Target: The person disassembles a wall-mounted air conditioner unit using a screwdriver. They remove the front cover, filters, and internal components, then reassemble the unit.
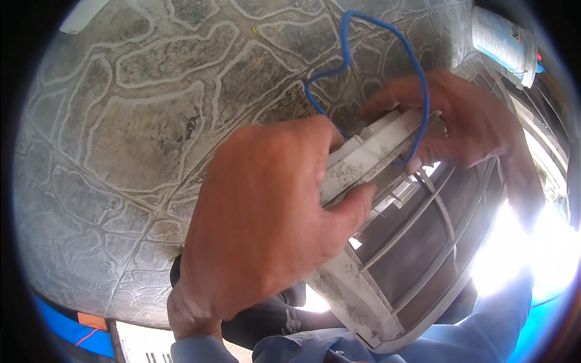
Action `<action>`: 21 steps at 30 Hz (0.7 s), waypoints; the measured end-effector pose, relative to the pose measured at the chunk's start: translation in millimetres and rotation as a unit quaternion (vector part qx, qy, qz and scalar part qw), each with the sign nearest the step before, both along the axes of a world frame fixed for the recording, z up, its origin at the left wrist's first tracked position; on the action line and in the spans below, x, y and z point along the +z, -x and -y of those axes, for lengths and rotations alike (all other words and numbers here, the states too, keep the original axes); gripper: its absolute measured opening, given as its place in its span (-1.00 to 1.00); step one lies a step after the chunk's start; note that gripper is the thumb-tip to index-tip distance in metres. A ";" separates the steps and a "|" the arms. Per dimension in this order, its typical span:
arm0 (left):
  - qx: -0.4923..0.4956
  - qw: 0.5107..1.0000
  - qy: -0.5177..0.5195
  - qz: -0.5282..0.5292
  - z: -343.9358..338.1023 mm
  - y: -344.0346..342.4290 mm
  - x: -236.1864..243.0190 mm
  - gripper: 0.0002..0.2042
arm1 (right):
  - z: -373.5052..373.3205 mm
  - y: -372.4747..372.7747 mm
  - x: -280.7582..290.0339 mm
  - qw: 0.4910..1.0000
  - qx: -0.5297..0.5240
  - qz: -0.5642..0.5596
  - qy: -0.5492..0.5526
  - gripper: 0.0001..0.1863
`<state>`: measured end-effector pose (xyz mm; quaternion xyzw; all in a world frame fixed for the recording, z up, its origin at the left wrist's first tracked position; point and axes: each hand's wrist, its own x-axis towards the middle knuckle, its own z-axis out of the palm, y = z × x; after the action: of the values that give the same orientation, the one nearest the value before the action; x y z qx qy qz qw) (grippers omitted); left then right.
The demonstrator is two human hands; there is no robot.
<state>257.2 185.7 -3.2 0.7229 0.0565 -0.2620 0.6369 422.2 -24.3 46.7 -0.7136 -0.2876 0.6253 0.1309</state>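
A dirty white plastic grille frame (352,296) with curved ribs and a brownish sheet behind them leans against my lap. Along its far end runs a long, speckled white plastic strip (357,166); whether it is separate from the frame I cannot tell. My left hand (260,212) is closed round the near left end of this strip, thumb on the near side. At its other end, my right hand (463,121) grips it, slightly blurred, with the fingertips partly hidden. A blue cord (346,45) loops up from behind the strip and passes in front of my right fingers.
Grey stone-patterned floor tiles (142,139) spread out at the left and far side. A white bucket (502,42) stands at the far right, near a pale slatted part (548,154). Keys (292,322) lie against my dark clothing. Bright glare washes out the lower right.
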 end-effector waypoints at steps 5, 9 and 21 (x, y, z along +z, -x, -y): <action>-0.011 0.998 -0.002 0.067 1.9 -0.8 0.5 -0.77 | 4.1 4.9 9.2 0.999 0.015 0.019 -0.035 -0.28; 0.012 0.998 -0.015 0.065 2.2 7.6 -2.2 -0.79 | 20.9 7.8 -11.9 0.993 0.039 0.051 -0.100 -0.33; 0.023 0.982 0.164 -0.094 5.7 -3.3 -22.8 -0.75 | 15.8 -26.5 -19.9 0.995 -0.025 -0.074 0.054 -0.21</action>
<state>260.5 180.1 -26.1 0.5791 0.0890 -0.3201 0.7445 448.7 -40.2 26.7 -0.6783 -0.2250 0.6875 0.1290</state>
